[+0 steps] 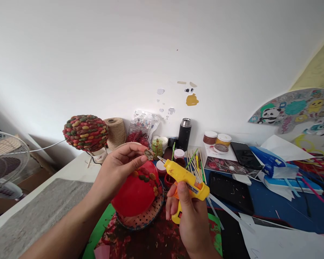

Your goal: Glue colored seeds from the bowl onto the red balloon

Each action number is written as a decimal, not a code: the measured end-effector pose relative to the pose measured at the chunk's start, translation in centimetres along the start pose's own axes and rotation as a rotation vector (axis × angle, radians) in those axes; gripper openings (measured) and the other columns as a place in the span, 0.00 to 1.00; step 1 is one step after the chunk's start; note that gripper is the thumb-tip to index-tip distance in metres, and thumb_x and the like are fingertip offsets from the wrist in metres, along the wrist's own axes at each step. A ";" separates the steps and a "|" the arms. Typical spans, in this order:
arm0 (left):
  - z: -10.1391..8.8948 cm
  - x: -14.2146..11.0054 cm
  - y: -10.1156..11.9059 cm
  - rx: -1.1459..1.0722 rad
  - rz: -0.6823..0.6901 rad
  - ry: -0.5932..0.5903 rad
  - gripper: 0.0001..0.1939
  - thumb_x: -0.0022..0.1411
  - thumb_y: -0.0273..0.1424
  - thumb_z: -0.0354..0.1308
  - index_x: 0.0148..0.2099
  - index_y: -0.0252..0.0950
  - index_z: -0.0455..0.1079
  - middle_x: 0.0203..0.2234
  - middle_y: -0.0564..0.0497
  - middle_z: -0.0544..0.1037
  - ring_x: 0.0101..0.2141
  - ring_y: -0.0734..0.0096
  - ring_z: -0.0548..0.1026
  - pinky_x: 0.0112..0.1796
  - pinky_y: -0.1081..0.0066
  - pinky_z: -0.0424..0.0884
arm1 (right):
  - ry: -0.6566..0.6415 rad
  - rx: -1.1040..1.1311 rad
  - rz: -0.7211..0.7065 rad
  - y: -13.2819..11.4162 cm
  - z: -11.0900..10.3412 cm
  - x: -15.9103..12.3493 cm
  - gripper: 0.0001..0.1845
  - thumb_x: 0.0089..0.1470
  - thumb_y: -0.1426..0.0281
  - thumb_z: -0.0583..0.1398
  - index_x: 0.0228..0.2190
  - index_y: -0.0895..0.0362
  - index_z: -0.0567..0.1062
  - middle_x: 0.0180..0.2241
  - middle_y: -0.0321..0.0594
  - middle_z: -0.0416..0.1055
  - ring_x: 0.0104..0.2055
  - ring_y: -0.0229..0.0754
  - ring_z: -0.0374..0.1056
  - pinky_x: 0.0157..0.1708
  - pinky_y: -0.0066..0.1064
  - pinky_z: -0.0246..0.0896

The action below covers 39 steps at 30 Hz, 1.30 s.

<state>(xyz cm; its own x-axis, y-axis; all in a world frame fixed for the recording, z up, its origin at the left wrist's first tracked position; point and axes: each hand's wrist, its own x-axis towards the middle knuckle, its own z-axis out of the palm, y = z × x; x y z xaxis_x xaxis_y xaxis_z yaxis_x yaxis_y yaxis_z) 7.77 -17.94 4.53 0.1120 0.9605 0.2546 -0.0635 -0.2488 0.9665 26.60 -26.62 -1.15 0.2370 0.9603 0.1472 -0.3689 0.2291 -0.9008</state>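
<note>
My left hand (122, 163) pinches a small, brownish hollow shell (149, 154), like half a nutshell, between thumb and fingers. A yellow hot glue gun (182, 174) is gripped in my right hand (190, 208), its nozzle pointing left, close to the shell; whether they touch I cannot tell. Below my left hand, a red balloon (133, 194) rests in a shallow woven basket (140, 223). Several red, green and yellow painted shells (145, 178) are stuck in a short band on the balloon's upper right. My left hand hides part of the balloon's top.
A ball covered in coloured shells (85, 133) stands at the left, beside a twine spool (116, 131). Behind are a black thermos (185, 135), paint jars (210, 137) and sticks (198, 163). A phone (245, 154) and black tray (230, 192) lie right; a fan (8, 165) stands left.
</note>
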 end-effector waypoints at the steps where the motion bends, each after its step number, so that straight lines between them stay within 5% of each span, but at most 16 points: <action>1: 0.0 0.0 0.0 0.000 0.010 -0.007 0.20 0.58 0.47 0.86 0.45 0.41 0.88 0.40 0.48 0.89 0.34 0.68 0.83 0.27 0.78 0.76 | 0.003 0.008 0.012 -0.1 0.0 0.1 0.42 0.61 0.29 0.69 0.23 0.54 0.78 0.13 0.29 0.62 0.12 0.36 0.64 0.19 0.29 0.60; 11: 0.2 -0.2 0.1 -0.003 0.066 -0.032 0.16 0.60 0.44 0.86 0.44 0.43 0.90 0.42 0.48 0.89 0.39 0.67 0.85 0.37 0.75 0.84 | -0.021 0.048 0.032 -0.2 0.0 0.1 0.41 0.60 0.29 0.69 0.25 0.55 0.79 0.13 0.27 0.61 0.11 0.37 0.63 0.19 0.29 0.60; 17: 0.8 -1.4 1.0 0.008 0.021 -0.230 0.14 0.62 0.43 0.85 0.43 0.41 0.91 0.38 0.46 0.92 0.36 0.65 0.88 0.39 0.72 0.86 | 0.041 0.101 0.051 -0.3 -0.2 0.7 0.41 0.59 0.28 0.70 0.26 0.55 0.79 0.14 0.27 0.63 0.12 0.34 0.60 0.19 0.28 0.60; 23: 1.7 -2.9 2.0 0.165 0.078 -0.442 0.06 0.67 0.38 0.81 0.45 0.46 0.91 0.45 0.45 0.93 0.48 0.52 0.91 0.52 0.62 0.88 | 0.059 0.177 0.076 0.0 -0.6 1.0 0.37 0.63 0.32 0.70 0.38 0.56 0.85 0.17 0.28 0.69 0.14 0.38 0.65 0.17 0.29 0.62; 28: 2.1 -3.5 2.1 0.246 0.088 -0.507 0.05 0.70 0.38 0.78 0.46 0.46 0.90 0.57 0.41 0.91 0.62 0.41 0.87 0.61 0.50 0.85 | 0.035 0.213 0.097 -0.1 -0.5 0.9 0.37 0.62 0.33 0.72 0.43 0.56 0.87 0.18 0.30 0.72 0.16 0.41 0.69 0.18 0.31 0.65; 39: 1.3 -3.9 1.1 0.358 0.123 -0.540 0.05 0.71 0.39 0.76 0.48 0.51 0.89 0.59 0.47 0.91 0.59 0.48 0.89 0.60 0.57 0.85 | 0.056 0.205 0.085 0.0 -0.5 1.1 0.39 0.63 0.32 0.70 0.44 0.56 0.89 0.23 0.36 0.78 0.18 0.41 0.72 0.18 0.31 0.68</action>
<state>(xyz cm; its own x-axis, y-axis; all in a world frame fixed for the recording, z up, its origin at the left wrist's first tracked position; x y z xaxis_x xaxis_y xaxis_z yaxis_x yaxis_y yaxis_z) 8.60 -22.13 4.65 0.6124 0.7483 0.2551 0.2157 -0.4686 0.8567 27.33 -25.63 -1.22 0.2446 0.9685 0.0465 -0.5632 0.1809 -0.8063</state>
